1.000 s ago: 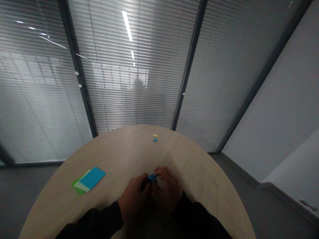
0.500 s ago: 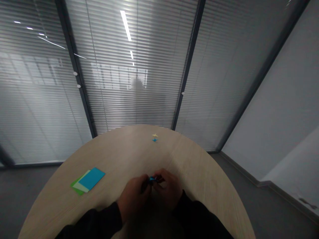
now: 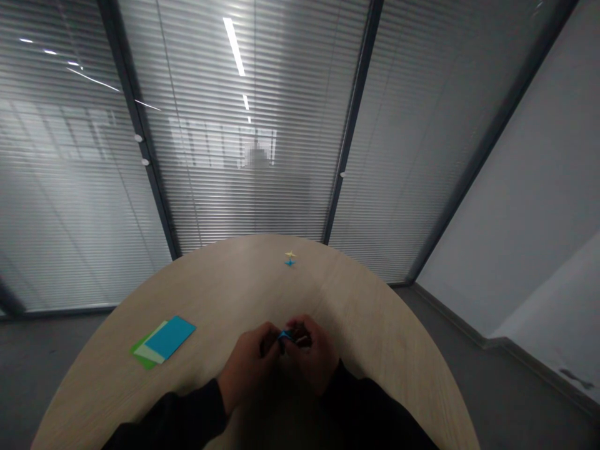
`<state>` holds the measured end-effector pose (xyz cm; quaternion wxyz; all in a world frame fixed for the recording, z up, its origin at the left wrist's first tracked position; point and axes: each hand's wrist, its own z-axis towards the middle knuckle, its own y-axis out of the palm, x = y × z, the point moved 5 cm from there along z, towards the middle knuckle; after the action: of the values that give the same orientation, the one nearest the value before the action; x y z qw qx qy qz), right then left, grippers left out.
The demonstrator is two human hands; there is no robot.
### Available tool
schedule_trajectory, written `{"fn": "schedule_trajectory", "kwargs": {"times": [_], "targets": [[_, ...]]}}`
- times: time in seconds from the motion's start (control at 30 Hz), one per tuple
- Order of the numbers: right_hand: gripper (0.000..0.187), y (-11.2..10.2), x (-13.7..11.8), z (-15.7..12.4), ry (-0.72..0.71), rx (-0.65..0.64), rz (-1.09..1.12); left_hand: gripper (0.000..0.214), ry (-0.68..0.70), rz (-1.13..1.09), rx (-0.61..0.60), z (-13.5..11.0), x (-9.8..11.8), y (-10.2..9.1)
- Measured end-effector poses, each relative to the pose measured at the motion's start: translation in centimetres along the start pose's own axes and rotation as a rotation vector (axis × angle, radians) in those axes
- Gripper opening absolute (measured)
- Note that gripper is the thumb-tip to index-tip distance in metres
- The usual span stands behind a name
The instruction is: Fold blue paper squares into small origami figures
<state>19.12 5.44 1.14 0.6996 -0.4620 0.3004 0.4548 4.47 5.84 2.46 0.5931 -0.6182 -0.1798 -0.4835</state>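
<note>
Between my fingertips is a small folded piece of blue paper (image 3: 284,335), mostly covered by the fingers. My left hand (image 3: 250,359) pinches it from the left, thumb and forefinger closed. My right hand (image 3: 313,353) grips its right side with curled fingers. Both hands are just above the near part of the round table. Farther off on the tabletop lie a small yellow folded paper figure (image 3: 290,254) and, just nearer, a blue folded paper figure (image 3: 289,263), both with pointed ends.
Left of my hands, flat paper sheets overlap on the round wooden table (image 3: 225,275): a blue sheet (image 3: 170,336) on top, a pale green sheet (image 3: 149,350) and a green sheet (image 3: 139,345) beneath. Glass panels with blinds (image 3: 253,200) stand beyond the table; a white wall (image 3: 525,219) is at right.
The fingers of my right hand have shifted slightly up and left around the blue paper, and a bit more of the paper shows. The view has shifted a little.
</note>
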Motion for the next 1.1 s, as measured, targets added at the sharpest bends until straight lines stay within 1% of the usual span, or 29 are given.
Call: {"fn": "schedule_trajectory", "kwargs": {"times": [0.13,0.23,0.4,0.47,0.57,0.63,0.73,0.9,1.0,1.1], "targets": [[0.014,-0.1,-0.5,0.0,-0.069,-0.018,-0.069,0.017,0.003,0.057,0.004,0.0,0.1,0.1],[0.016,0.0,-0.2,0.0,-0.018,-0.038,-0.065,0.016,0.009,0.049,0.028,0.1,0.1,0.0],[0.014,0.2,0.5,0.0,0.073,-0.05,0.019,0.018,0.013,-0.114,0.035,0.2,-0.2,-0.2],[0.013,0.2,0.9,0.1,0.102,-0.055,0.075,0.021,0.0,-0.165,0.021,0.3,-0.4,-0.2],[0.012,0.3,1.3,0.2,0.148,-0.055,0.143,0.028,0.002,-0.244,-0.041,0.5,-0.7,0.0],[0.012,0.4,1.6,0.2,0.169,-0.056,0.188,0.031,-0.011,-0.282,-0.053,0.6,-1.0,-0.1],[0.017,0.5,1.7,0.1,0.195,-0.088,0.263,0.034,-0.042,-0.336,-0.054,0.8,-1.3,-0.3],[0.037,0.8,1.9,0.3,0.289,-0.25,0.491,0.036,-0.096,-0.418,-0.059,1.1,-1.6,-0.3],[0.045,0.7,2.3,0.5,0.337,-0.252,0.618,0.037,-0.118,-0.48,-0.06,1.1,-1.8,-0.3],[0.043,0.7,2.9,0.4,0.369,-0.241,0.682,0.036,-0.14,-0.566,-0.079,1.1,-2.0,-0.3]]}}
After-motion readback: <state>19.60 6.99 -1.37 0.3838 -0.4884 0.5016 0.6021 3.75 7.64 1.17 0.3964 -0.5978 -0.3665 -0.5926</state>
